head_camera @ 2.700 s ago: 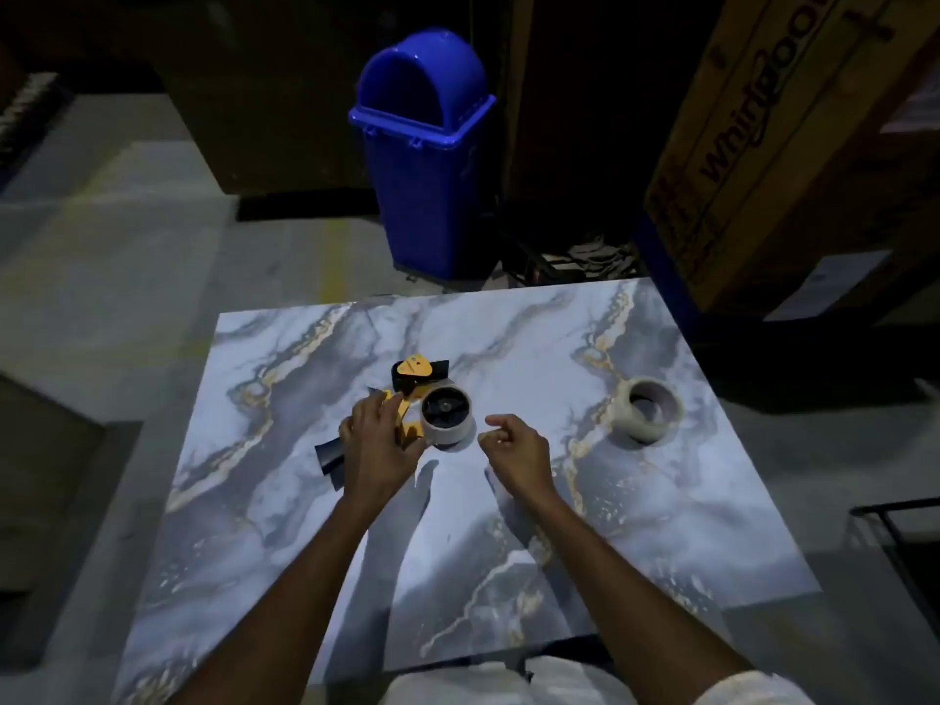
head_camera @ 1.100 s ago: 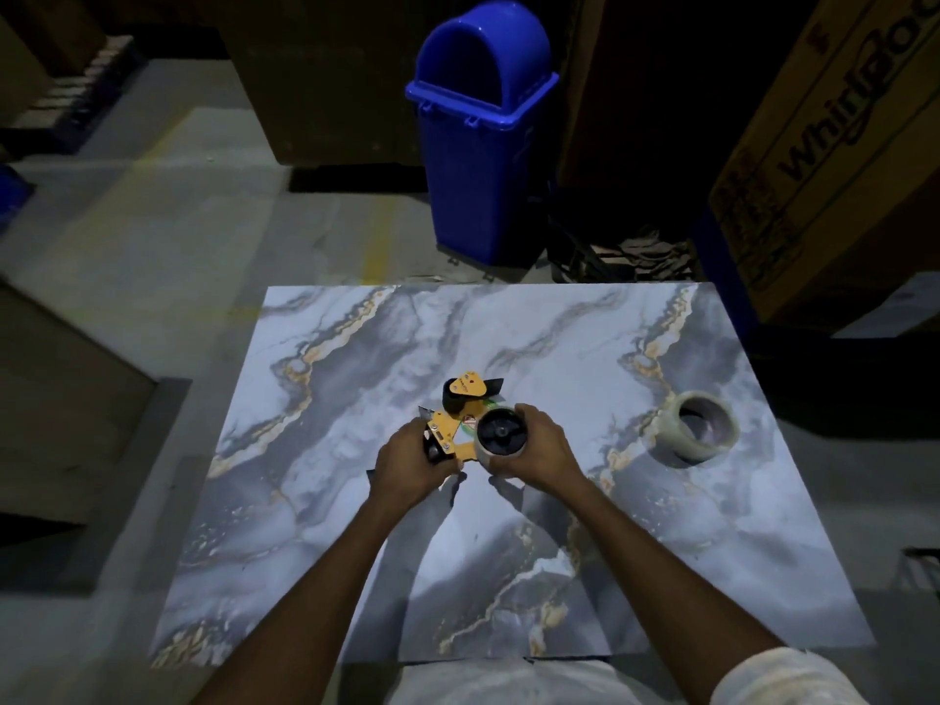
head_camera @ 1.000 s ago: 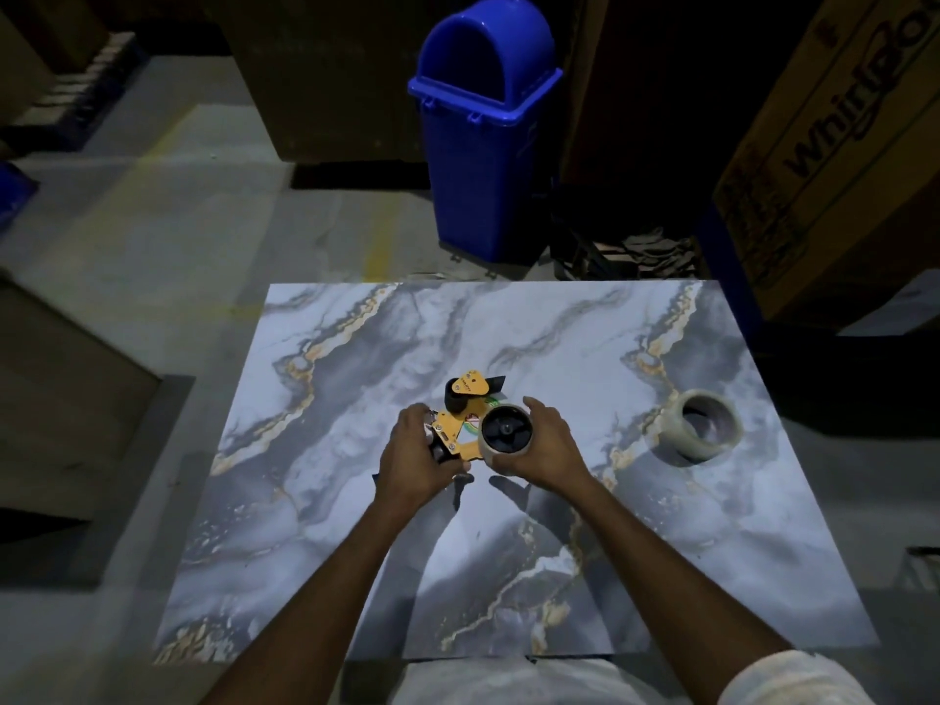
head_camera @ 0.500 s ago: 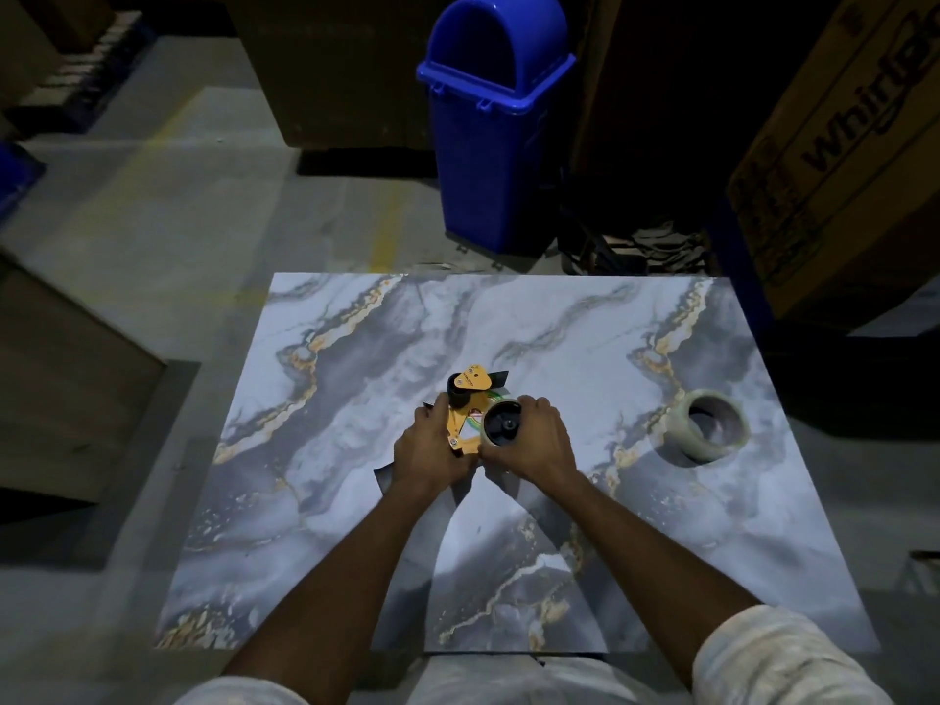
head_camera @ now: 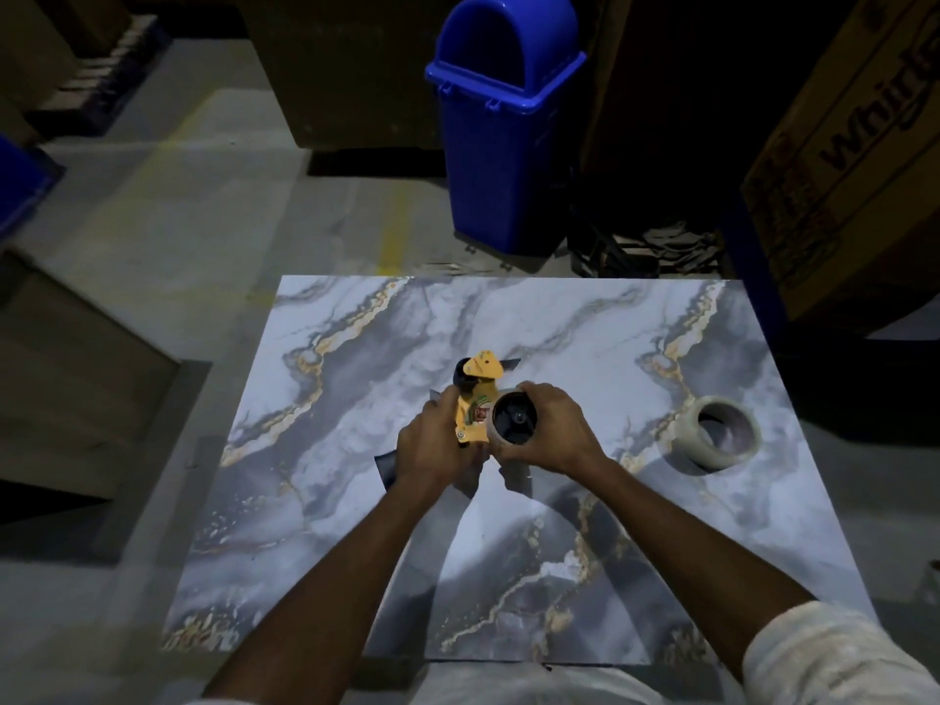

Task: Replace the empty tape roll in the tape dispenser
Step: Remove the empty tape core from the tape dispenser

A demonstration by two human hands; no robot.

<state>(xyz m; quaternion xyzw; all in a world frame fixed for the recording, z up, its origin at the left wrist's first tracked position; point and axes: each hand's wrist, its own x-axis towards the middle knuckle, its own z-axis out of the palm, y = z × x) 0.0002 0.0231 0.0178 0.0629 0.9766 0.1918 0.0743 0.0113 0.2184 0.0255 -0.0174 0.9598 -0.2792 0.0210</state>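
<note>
A yellow and black tape dispenser [head_camera: 477,399] is held a little above the middle of the marble table [head_camera: 356,501]. My left hand [head_camera: 430,445] grips its handle from the left. My right hand [head_camera: 552,429] is wrapped around the pale empty roll [head_camera: 513,417], which sits on the dispenser's black hub. A full roll of pale tape [head_camera: 722,432] lies flat on the table well to the right of both hands.
A blue swing-lid bin [head_camera: 503,124] stands on the floor behind the table. A large cardboard box [head_camera: 854,160] leans at the back right, with a dark crate of scraps [head_camera: 646,246] beside the bin. A dark box [head_camera: 66,379] stands on the left.
My right hand came in from the table and closed around the empty roll. Both hands lifted the dispenser slightly. The full tape roll has stayed in place.
</note>
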